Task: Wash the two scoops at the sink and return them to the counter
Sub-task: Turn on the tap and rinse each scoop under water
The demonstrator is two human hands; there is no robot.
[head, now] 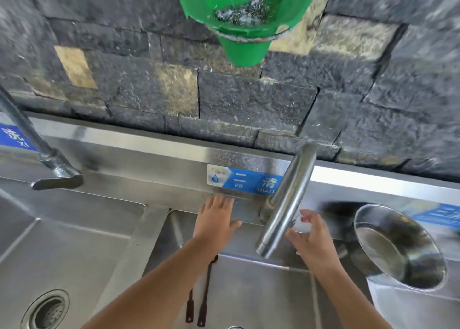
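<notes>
Spreading open and empty, left hand lies flat against sink back wall; right hand, fingers loosely open, holds nothing beside tap. Two scoop handles lie in middle basin, bowls hidden under left forearm. Steel bowl sits right; green bucket hangs above.

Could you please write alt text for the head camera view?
Two bare, empty hands, left hand and right hand, reach toward a steel faucet over the middle sink basin, where two dark scoop handles lie. A steel bowl sits right.
</notes>
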